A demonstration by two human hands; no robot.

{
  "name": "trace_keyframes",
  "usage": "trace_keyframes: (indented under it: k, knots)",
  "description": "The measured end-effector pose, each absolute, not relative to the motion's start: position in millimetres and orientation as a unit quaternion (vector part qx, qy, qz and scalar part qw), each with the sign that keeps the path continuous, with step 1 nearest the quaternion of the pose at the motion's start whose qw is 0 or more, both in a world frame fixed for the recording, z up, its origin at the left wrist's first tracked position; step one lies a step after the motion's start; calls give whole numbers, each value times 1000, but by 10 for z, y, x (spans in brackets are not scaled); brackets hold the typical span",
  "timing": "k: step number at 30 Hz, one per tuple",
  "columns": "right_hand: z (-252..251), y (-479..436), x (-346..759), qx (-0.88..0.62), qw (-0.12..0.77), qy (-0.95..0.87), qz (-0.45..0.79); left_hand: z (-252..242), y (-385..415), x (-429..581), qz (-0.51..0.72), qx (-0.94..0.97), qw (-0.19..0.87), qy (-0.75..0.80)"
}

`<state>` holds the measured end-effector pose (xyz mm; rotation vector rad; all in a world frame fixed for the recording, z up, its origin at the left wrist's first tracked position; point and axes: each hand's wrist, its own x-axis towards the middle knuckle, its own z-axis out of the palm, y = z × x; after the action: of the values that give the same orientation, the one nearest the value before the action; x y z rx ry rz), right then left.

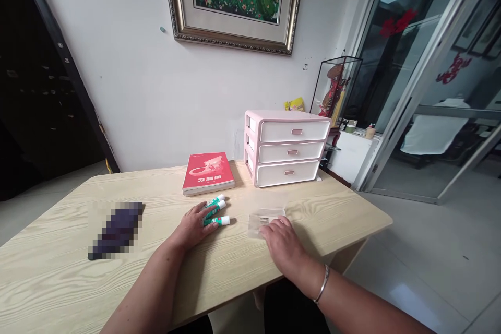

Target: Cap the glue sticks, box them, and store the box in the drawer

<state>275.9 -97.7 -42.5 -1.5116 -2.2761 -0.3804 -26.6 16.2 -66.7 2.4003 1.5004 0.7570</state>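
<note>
My left hand (194, 225) lies flat on the wooden table (62, 266), fingers stretched over three small green-and-white tubes (217, 211) that lie side by side. My right hand (282, 243), with a silver bracelet at the wrist, rests with its fingers on the near edge of a clear plastic box (263, 217) lying flat on the table. Neither hand has lifted anything.
A red book (207, 172) lies behind the tubes. A pink three-drawer organiser (288, 147), drawers closed, stands at the back right. A dark blurred object (116, 229) lies at the left. The table's right edge drops to a tiled floor; a wall stands behind.
</note>
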Motion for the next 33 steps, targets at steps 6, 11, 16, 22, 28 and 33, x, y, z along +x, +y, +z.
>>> trace_keyframes:
  k: [6,11,16,22,28,33]
  knots:
    - [-322,-806,3413,-576,181,-783,-147,-635,133,-266,232,820,106,513]
    - [-292,-640,3744,-581,172,-783,-141,-564,85,-253,239,813,134,514]
    - [-288,-726,3595,-558,278,-763,-172,-518,59,-246,255,810,158,505]
    - [-42,-697,2596,-493,399,-771,54,-473,16,-205,280,789,157,523]
    - [-76,-20,1814,-562,372,-713,193,-471,4,-177,269,812,78,511]
    - [-383,319,1779,-584,399,-681,189,-455,-17,-157,254,827,66,497]
